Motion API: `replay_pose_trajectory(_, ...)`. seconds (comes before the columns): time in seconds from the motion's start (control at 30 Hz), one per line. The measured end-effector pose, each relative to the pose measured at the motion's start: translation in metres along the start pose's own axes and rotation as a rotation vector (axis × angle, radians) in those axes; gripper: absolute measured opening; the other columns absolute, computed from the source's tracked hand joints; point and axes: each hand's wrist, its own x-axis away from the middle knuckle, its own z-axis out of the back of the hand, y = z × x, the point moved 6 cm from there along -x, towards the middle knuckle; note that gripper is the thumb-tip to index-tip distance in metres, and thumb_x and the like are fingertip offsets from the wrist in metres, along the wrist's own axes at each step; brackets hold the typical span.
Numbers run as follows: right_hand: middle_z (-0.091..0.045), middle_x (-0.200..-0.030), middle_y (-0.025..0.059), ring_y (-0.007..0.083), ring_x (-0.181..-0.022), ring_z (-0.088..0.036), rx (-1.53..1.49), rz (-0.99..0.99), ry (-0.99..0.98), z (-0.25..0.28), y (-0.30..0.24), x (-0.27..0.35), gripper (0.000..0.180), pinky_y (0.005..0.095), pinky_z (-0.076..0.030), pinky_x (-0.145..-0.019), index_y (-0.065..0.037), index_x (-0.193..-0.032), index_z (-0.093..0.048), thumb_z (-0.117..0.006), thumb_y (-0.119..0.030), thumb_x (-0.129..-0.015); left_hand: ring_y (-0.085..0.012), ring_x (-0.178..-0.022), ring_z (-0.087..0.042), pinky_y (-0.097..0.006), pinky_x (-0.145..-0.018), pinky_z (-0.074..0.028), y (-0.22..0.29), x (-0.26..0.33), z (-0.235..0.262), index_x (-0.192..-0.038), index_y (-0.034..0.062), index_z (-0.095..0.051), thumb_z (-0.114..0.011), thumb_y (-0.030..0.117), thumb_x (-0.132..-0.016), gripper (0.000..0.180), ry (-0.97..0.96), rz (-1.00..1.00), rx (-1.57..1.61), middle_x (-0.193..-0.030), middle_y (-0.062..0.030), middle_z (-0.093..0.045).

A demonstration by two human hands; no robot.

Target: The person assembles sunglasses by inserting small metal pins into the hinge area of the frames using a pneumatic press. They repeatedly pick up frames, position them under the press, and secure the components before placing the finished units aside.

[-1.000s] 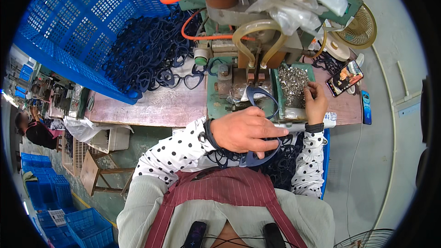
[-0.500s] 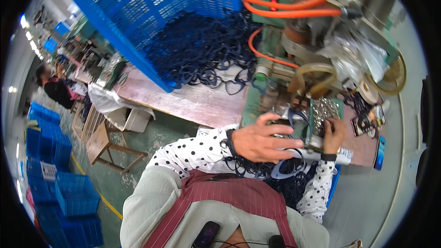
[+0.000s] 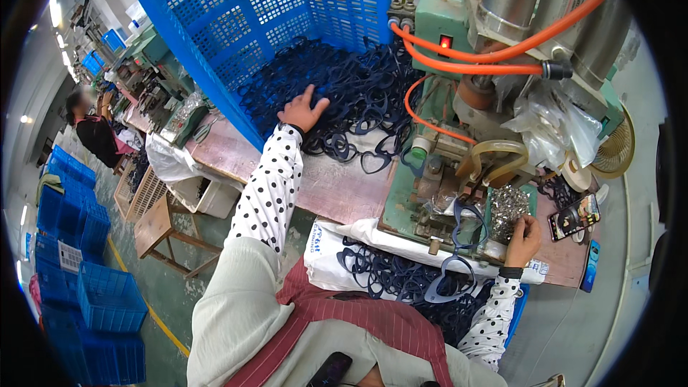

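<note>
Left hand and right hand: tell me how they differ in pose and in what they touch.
The left hand is stretched far out, fingers spread, onto the pile of dark frames spilling from the blue crate; the right hand is tucked in close at the green machine. The left hand lies flat and open; the right hand is curled, fingertips at the heap of small shiny metal parts. Both come out of polka-dot sleeves.

Person is wearing white sleeves w/ black polka dots on both arms, a pale grey-white top over shoulders, a maroon pinstriped apron at front. Dark band is circling right wrist; left cuff is showing a dark edge too.
</note>
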Motion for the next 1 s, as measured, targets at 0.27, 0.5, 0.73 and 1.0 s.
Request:
replay_pose_trajectory(0.27,-0.066,-0.090,0.0141,0.0294,-0.081,-0.063,0.008,0.046,0.026,0.004,0.006,-0.001,0.016,0.0394,-0.048,-0.075,-0.003,-0.098,-0.066,-0.060,-0.014,-0.089,-0.0281,-0.103,-0.053,-0.046,-0.090,-0.034,0.077,0.085,-0.011,-0.106,0.0177,-0.069,-0.060,0.047,-0.087,0.036,0.298,-0.572,0.099,-0.109,-0.0067,-0.062)
replay_pose_trajectory(0.5,-0.067,-0.083,0.0170,0.0300,-0.074,-0.065,0.013,0.012,0.043,0.005,-0.008,-0.005,0.011,0.0374,-0.050,-0.067,-0.001,-0.095,-0.063,-0.059,-0.011,-0.091,-0.0298,-0.076,-0.061,-0.042,-0.074,-0.042,0.085,0.111,-0.017,-0.094,0.0059,-0.056,-0.075,0.020,-0.076,0.029,0.169,-0.438,0.290,-0.076,-0.0077,-0.063)
replay_pose_trajectory(0.73,-0.069,-0.087,0.0143,0.0293,-0.080,-0.065,-0.022,0.051,-0.002,0.005,-0.087,-0.001,0.011,0.0361,-0.049,-0.070,-0.004,-0.097,-0.060,-0.054,-0.013,-0.095,-0.0277,-0.100,-0.067,-0.033,-0.076,-0.052,0.154,0.141,0.064,-0.113,-0.0032,-0.053,-0.045,-0.005,-0.095,0.020,0.164,-0.679,0.731,-0.111,-0.0169,-0.061)
replay_pose_trajectory(1.0,-0.069,-0.086,0.0070,0.0211,-0.085,-0.057,-0.402,0.197,-0.118,0.004,-0.176,0.011,0.013,0.0313,-0.046,-0.077,-0.004,-0.089,-0.073,-0.070,0.000,-0.078,-0.0333,-0.079,-0.063,-0.038,-0.071,-0.052,0.224,0.218,0.160,-0.101,0.0013,-0.059,-0.064,0.006,-0.079,0.023,0.241,-1.262,0.543,-0.096,-0.0149,-0.064)
